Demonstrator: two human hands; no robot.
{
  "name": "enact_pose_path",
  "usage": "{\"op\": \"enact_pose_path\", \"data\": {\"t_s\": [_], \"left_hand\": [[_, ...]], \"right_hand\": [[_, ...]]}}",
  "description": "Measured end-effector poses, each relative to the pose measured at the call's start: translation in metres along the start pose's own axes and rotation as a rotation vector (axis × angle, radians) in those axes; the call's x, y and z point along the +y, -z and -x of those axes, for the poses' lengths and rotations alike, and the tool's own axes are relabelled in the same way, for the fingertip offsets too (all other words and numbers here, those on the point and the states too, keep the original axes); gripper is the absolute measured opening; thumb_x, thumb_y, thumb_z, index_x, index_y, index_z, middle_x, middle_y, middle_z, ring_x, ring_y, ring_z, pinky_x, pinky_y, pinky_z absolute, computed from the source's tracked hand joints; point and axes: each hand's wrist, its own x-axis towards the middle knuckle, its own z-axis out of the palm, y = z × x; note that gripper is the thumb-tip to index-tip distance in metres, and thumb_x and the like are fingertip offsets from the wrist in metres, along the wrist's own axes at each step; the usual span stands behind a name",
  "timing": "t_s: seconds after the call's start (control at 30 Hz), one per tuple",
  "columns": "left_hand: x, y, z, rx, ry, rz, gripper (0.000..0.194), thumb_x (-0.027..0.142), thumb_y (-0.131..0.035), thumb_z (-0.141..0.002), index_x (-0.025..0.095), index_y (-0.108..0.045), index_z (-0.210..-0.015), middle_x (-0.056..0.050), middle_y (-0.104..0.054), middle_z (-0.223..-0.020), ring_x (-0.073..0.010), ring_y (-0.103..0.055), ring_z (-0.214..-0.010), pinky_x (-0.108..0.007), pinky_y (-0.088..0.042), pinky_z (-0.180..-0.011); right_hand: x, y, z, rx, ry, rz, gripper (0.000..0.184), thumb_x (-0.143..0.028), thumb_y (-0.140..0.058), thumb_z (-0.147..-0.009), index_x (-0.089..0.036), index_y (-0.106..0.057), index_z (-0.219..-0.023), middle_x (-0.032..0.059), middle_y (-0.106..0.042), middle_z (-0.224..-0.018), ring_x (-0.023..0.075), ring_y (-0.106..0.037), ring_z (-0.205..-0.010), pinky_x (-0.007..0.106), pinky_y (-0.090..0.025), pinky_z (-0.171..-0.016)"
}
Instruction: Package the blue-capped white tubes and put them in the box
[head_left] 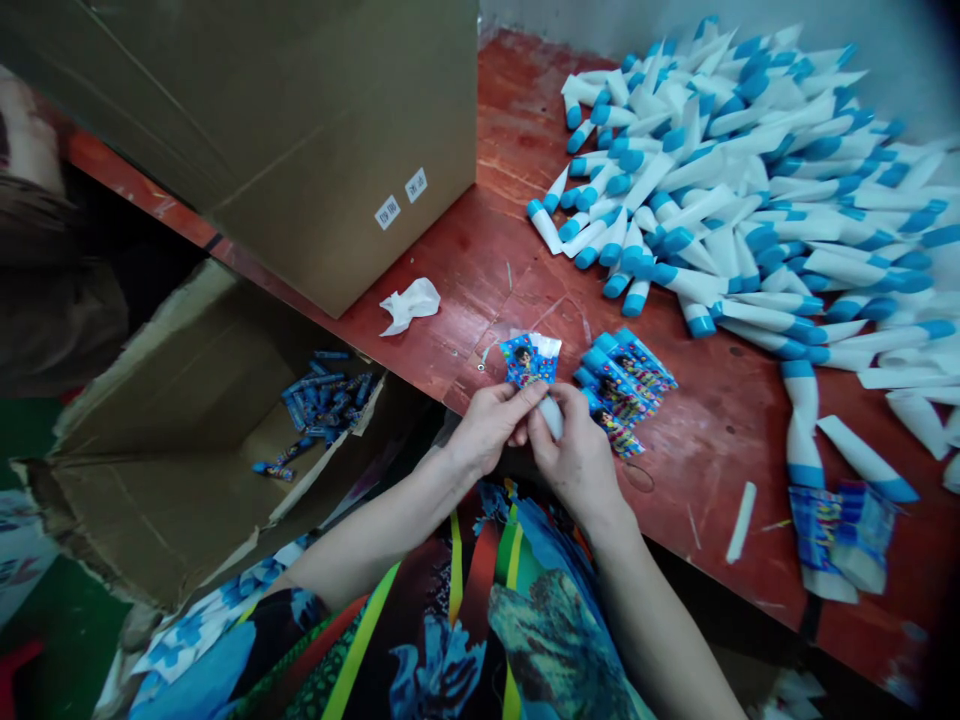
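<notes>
At the table's front edge, my left hand (491, 428) pinches a blue printed plastic sleeve (527, 362) with a cartoon figure on it; its clear end points away from me. Against it, my right hand (576, 458) is closed round a white tube (552, 418), most of it hidden by the fingers. The two hands touch, and I cannot tell how far the tube sits inside the sleeve. Just right of them lies a small stack of blue printed sleeves (626, 375).
A heap of white tubes with blue caps (720, 190) covers the table's back right. More printed sleeves (844, 535) lie right. A large carton (360, 130) stands left; below it, an open carton (172, 420) holds several blue wrapped tubes (326, 400). Someone's arm (30, 130) shows far left.
</notes>
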Motion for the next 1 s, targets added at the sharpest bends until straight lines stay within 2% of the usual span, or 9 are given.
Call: {"op": "enact_pose_path", "data": {"t_s": [0.1, 0.17, 0.27, 0.37, 0.5, 0.63, 0.73, 0.87, 1.0], "left_hand": [[-0.003, -0.002, 0.0, 0.012, -0.02, 0.05, 0.055, 0.065, -0.082, -0.074, 0.016, -0.058, -0.07, 0.005, -0.05, -0.052, -0.0045, -0.04, -0.042, -0.022, -0.026, -0.043], [-0.001, 0.002, -0.002, 0.016, -0.018, 0.073, 0.055, 0.066, -0.08, -0.076, 0.016, -0.058, -0.072, 0.005, -0.049, -0.05, -0.0048, -0.04, -0.042, -0.022, -0.027, -0.044], [0.001, 0.007, -0.002, -0.003, -0.009, 0.078, 0.055, 0.068, -0.077, -0.079, 0.015, -0.059, -0.076, 0.005, -0.049, -0.047, -0.0051, -0.039, -0.041, -0.022, -0.025, -0.045], [-0.006, 0.004, 0.003, -0.084, 0.022, 0.028, 0.056, 0.069, -0.077, -0.079, 0.015, -0.059, -0.075, 0.005, -0.048, -0.044, -0.005, -0.038, -0.039, -0.023, -0.022, -0.044], [-0.01, -0.001, 0.007, -0.14, 0.054, -0.034, 0.054, 0.066, -0.078, -0.079, 0.015, -0.059, -0.076, 0.005, -0.048, -0.045, -0.0053, -0.04, -0.038, -0.023, -0.021, -0.042], [0.005, 0.003, -0.004, -0.028, -0.064, 0.065, 0.055, 0.054, -0.085, -0.076, 0.015, -0.06, -0.106, 0.004, -0.062, -0.068, -0.0037, -0.043, -0.039, -0.022, -0.022, -0.039], [0.01, 0.005, -0.01, -0.018, -0.084, 0.125, 0.063, 0.045, -0.087, -0.074, 0.018, -0.054, -0.12, 0.002, -0.069, -0.082, -0.0032, -0.046, -0.039, -0.021, -0.024, -0.038], [0.002, 0.001, -0.008, -0.055, -0.076, 0.103, 0.05, 0.049, -0.084, -0.078, 0.017, -0.055, -0.103, 0.005, -0.061, -0.064, -0.0041, -0.045, -0.039, -0.02, -0.024, -0.039], [-0.005, -0.005, -0.005, -0.053, -0.077, 0.091, 0.051, 0.053, -0.085, -0.076, 0.018, -0.054, -0.097, 0.008, -0.053, -0.056, -0.0042, -0.042, -0.039, -0.02, -0.024, -0.041]], "right_hand": [[0.003, 0.005, 0.0, 0.004, -0.038, -0.088, 0.041, -0.047, -0.06, -0.094, -0.024, -0.06, -0.127, 0.0131, -0.074, -0.117, 0.0331, -0.075, -0.094, 0.044, -0.058, -0.077], [0.007, 0.012, 0.002, -0.077, -0.054, -0.298, 0.043, -0.049, -0.064, -0.093, -0.026, -0.057, -0.129, 0.0085, -0.074, -0.109, 0.0281, -0.073, -0.091, 0.04, -0.057, -0.075], [0.011, 0.021, 0.005, -0.248, -0.205, -0.673, 0.044, -0.055, -0.065, -0.094, -0.028, -0.054, -0.127, -0.0031, -0.065, -0.077, 0.0162, -0.059, -0.057, 0.029, -0.046, -0.051], [0.011, 0.019, 0.006, -0.233, -0.319, -0.866, 0.049, -0.058, -0.074, -0.087, -0.029, -0.053, -0.12, -0.0064, -0.061, -0.072, 0.0121, -0.048, -0.047, 0.026, -0.037, -0.043], [0.011, 0.008, 0.004, -0.131, -0.282, -0.899, 0.048, -0.057, -0.078, -0.084, -0.028, -0.058, -0.117, -0.0022, -0.068, -0.077, 0.0176, -0.063, -0.063, 0.031, -0.051, -0.057], [0.021, 0.007, 0.011, -0.241, -0.315, -0.912, 0.053, -0.053, -0.079, -0.085, -0.03, -0.062, -0.13, 0.0023, -0.075, -0.094, 0.0186, -0.064, -0.067, 0.033, -0.054, -0.056], [0.032, 0.009, 0.014, -0.31, -0.328, -0.948, 0.058, -0.047, -0.084, -0.081, -0.035, -0.063, -0.134, 0.0025, -0.075, -0.104, 0.018, -0.065, -0.067, 0.035, -0.056, -0.056], [0.04, 0.004, 0.009, -0.221, -0.306, -0.946, 0.038, -0.044, -0.088, -0.078, -0.035, -0.07, -0.111, -0.0013, -0.072, -0.082, 0.0182, -0.064, -0.056, 0.037, -0.056, -0.054], [0.038, -0.003, 0.004, -0.13, -0.295, -0.95, 0.035, -0.046, -0.09, -0.074, -0.033, -0.066, -0.097, -0.0031, -0.069, -0.075, 0.0184, -0.064, -0.051, 0.036, -0.056, -0.051]]}}
